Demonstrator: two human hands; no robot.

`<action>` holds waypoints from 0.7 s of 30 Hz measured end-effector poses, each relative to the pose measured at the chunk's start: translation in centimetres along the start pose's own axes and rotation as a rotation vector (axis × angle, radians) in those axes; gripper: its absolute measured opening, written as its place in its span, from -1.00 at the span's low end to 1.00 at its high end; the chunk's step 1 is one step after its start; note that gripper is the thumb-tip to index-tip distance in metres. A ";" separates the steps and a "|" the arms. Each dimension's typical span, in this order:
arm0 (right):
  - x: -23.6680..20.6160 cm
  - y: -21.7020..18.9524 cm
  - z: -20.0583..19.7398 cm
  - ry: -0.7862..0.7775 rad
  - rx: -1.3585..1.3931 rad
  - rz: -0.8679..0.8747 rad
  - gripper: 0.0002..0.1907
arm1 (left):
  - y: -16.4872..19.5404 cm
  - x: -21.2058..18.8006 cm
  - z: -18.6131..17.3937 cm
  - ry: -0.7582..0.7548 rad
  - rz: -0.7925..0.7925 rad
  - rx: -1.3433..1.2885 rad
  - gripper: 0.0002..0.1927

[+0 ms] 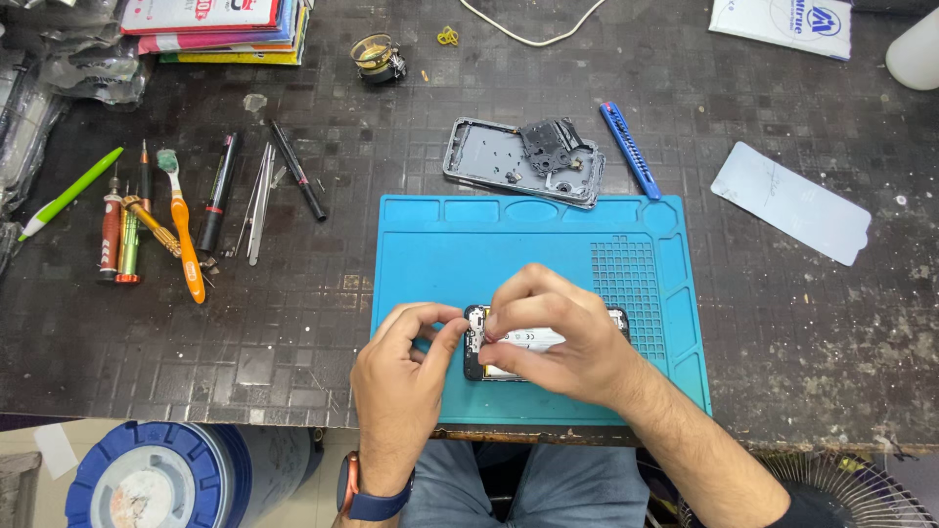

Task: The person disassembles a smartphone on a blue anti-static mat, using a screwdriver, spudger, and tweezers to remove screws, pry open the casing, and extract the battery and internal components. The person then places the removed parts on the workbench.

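Opened phone (543, 340) lay on blue work mat (460, 254), near its front edge. Left hand (403, 376) gripped phone's left end, fingers curled, thumb and forefinger pinching edge. Right hand (556, 337) lay over phone, fingertips pressed together at upper left corner. Grey back cover (489, 156) sat just beyond mat.

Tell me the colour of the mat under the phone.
Teal blue: the work mat under the opened phone; the head view shows it.

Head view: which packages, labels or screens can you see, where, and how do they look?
Stack of flat printed packs, top left: red, pink, yellow edges.
White printed packet with blue emblem, top right.
Pale grey rounded protector film sheet, right of the teal mat.
Clear plastic bags, far left.
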State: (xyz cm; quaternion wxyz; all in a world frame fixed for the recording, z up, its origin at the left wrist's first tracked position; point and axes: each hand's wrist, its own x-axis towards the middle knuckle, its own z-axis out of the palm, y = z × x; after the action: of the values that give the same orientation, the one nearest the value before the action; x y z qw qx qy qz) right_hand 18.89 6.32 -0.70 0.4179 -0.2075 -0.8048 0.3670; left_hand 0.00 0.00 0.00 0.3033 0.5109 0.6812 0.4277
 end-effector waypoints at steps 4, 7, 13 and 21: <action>0.1 -0.3 -0.1 0.005 0.082 0.038 -0.65 | 0.3 0.1 0.0 0.005 -0.054 -0.016 -0.87; 0.2 -0.6 0.1 -0.031 0.178 0.070 -0.69 | 0.4 0.1 -0.1 0.006 -0.065 -0.030 -0.87; 0.6 -1.0 0.4 -0.040 0.117 -0.016 -0.62 | 0.3 0.3 0.1 0.027 -0.060 -0.037 -0.86; 0.3 -1.2 0.5 -0.014 0.111 0.023 -0.62 | -0.1 0.0 0.1 0.059 0.000 -0.015 -0.85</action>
State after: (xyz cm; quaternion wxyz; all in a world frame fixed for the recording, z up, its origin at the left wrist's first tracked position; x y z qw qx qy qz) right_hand 18.25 5.54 0.15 0.4189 -0.1905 -0.7837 0.4173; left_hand 0.06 0.05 -0.16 0.2871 0.4958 0.6867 0.4476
